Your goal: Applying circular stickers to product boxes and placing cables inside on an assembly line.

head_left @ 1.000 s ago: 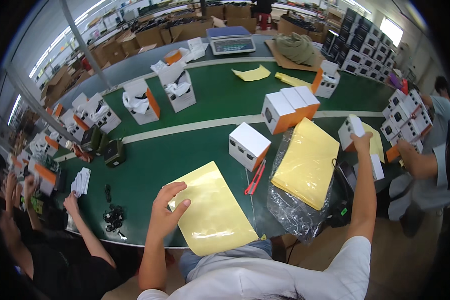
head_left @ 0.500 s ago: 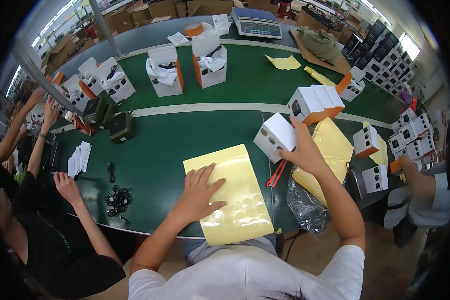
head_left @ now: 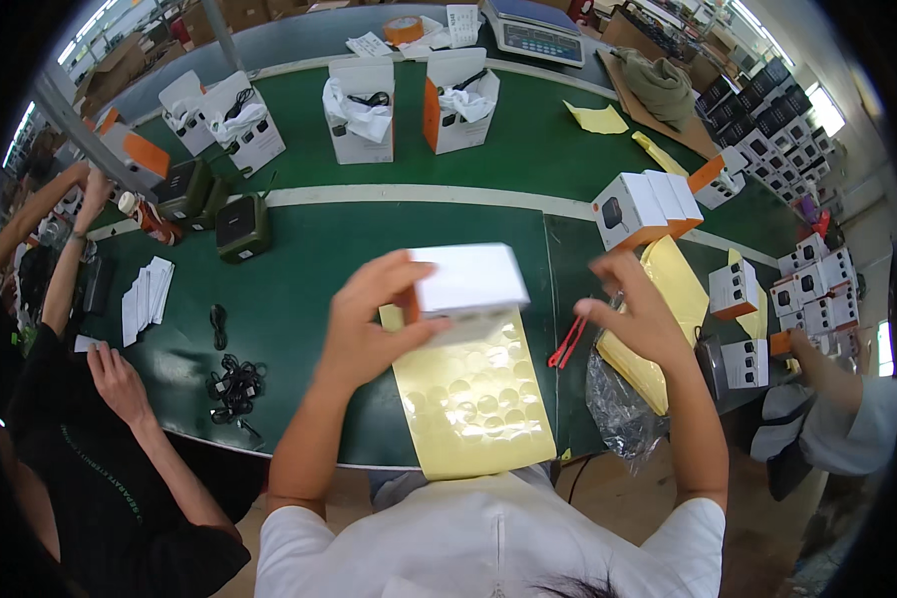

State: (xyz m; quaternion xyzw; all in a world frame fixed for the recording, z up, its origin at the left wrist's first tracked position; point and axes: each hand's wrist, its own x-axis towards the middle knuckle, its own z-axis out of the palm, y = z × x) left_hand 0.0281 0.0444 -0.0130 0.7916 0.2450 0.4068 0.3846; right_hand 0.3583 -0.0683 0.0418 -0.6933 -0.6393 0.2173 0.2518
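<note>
1. Left hand [head_left: 369, 319] is clamped on a white box [head_left: 465, 281], thumb on the near side, fingers over the far left edge; the box's underside is hidden.
2. The box is held just above the far end of a yellow bubble mailer [head_left: 473, 399], which lies flat on the green table [head_left: 319, 249] at its near edge.
3. Right hand [head_left: 636, 309] is just right of the box, motion-blurred; fingers look spread apart w/ nothing in them, not touching the box.
4. Red scissors [head_left: 566, 344] lie right of the mailer, partly covered by the right hand.
5. A stack of yellow mailers [head_left: 668, 299] sits right of the box, mostly behind the right wrist; a clear plastic bag [head_left: 618, 409] hangs off the table edge below it.
6. Far right of the box: 3 white-orange boxes [head_left: 643, 207] in a row, details too small to read.
</note>
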